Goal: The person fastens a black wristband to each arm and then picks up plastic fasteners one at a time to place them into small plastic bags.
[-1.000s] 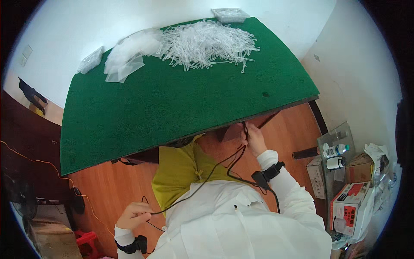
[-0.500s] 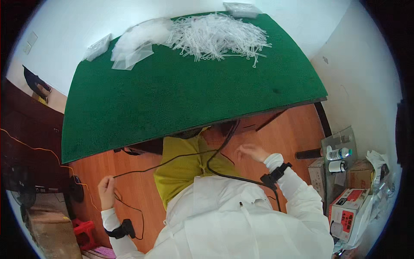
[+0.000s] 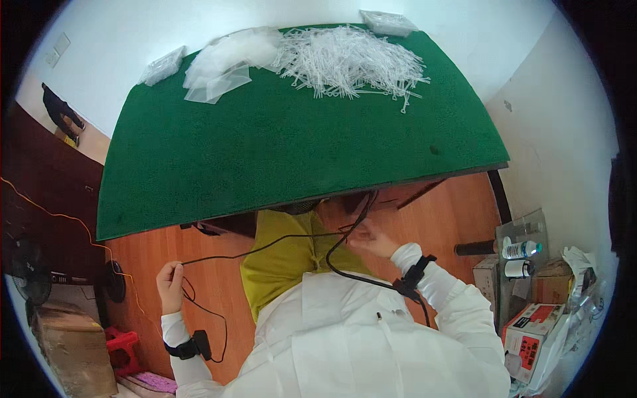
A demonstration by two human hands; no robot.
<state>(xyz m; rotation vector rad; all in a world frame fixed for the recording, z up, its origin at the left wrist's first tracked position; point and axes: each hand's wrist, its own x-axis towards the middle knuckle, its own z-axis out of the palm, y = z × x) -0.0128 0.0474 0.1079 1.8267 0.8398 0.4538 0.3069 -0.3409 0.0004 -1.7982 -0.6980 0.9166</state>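
My left hand (image 3: 170,284) is closed, thumb and fingers pinching a thin black cable (image 3: 232,256) out to the left of my lap. From there the cable runs over my knees toward the right, and a loose loop hangs to the black wrist device (image 3: 189,346) on my left forearm. My right hand (image 3: 373,240) is beside the thicker black cable (image 3: 329,256) just below the table edge. Its fingers are smeared by motion, so I cannot tell whether they grip the cables. Another black device (image 3: 417,272) is strapped to my right wrist.
Ahead stands a green-covered table (image 3: 292,146). A heap of clear plastic strips (image 3: 352,63), thin clear bags (image 3: 225,63) and wrapped packs (image 3: 388,23) lie along its far side. On the right are a bottle (image 3: 521,249) and boxes (image 3: 534,335); a red stool (image 3: 123,348) is left.
My right hand has moved left, closer to where the cables meet. My left hand still pinches the thin cable and has shifted slightly right and up. The view has tilted a little.
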